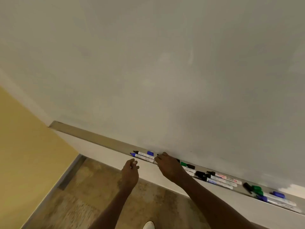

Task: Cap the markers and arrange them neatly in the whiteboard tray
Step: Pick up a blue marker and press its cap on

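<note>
The whiteboard tray (92, 135) runs diagonally from upper left to lower right. Two uncapped markers lie side by side in it, one with a black tip (143, 153) and one with a blue tip (142, 157). A loose blue cap (150, 153) rests behind them. My right hand (168, 165) is at the tray just right of these two, its fingertips pinched on a small black piece that looks like a cap. My left hand (130, 170) hovers below the tray's front edge with its fingers curled; I see nothing in it.
Further right in the tray lie several more markers: a green-capped one (183, 163), black-capped ones (200, 174), white barrels (221, 183), loose green caps (256, 190) and blue-capped markers (278, 194). The whiteboard (165, 71) fills the view above. Below are the floor and a white shoe (148, 225).
</note>
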`<state>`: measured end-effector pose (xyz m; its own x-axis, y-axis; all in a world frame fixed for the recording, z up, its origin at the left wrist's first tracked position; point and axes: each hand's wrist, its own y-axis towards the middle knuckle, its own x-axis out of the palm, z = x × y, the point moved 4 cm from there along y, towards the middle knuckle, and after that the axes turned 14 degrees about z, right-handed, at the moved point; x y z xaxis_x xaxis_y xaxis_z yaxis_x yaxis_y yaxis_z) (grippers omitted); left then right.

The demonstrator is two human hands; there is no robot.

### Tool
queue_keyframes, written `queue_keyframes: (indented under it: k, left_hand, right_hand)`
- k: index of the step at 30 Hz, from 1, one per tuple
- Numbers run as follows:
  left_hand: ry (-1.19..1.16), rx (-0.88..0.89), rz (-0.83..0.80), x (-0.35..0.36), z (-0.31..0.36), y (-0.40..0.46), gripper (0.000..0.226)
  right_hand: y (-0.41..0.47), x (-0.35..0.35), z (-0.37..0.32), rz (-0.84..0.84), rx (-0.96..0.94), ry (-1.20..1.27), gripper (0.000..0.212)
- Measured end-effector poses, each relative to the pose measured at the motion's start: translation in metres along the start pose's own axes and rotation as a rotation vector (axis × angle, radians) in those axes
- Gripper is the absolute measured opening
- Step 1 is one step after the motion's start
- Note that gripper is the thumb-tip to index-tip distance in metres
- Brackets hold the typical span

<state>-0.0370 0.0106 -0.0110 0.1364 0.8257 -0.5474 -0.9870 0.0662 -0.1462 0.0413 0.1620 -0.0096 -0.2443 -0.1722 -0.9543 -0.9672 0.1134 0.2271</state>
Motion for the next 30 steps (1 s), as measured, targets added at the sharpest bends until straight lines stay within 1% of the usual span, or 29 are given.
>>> queue_keyframes:
  k: [4,7,9,13,20,25,30]
  left_hand:
    - [-0.005,-0.014,0.004,-0.006,-0.002,0.012,0.033]
    - [-0.006,0.014,0.007,-0.010,-0.007,0.027,0.031]
    - [-0.002,0.038,0.006,-0.011,-0.008,0.036,0.029]
    - [-0.013,0.053,-0.001,-0.015,-0.012,0.055,0.026]
    - [0.003,0.124,0.011,-0.017,-0.014,0.084,0.028]
    - [0.003,0.188,0.013,-0.017,-0.004,0.097,0.027]
    - [-0.032,0.198,0.058,-0.022,-0.002,0.107,0.026]
  right_hand:
    - [0.023,0.010,-0.018,0.008,-0.034,-0.064,0.033]
    - [0.036,0.019,-0.032,0.008,-0.033,-0.106,0.042]
    - [0.042,0.025,-0.039,-0.013,-0.054,-0.177,0.047]
    - [0.050,0.044,-0.046,-0.003,-0.068,-0.236,0.044]
    - [0.057,0.055,-0.043,0.029,0.068,-0.209,0.047]
    - [0.053,0.055,-0.044,0.058,0.193,-0.133,0.042]
    - [0.048,0.051,-0.046,0.084,0.292,-0.097,0.040]
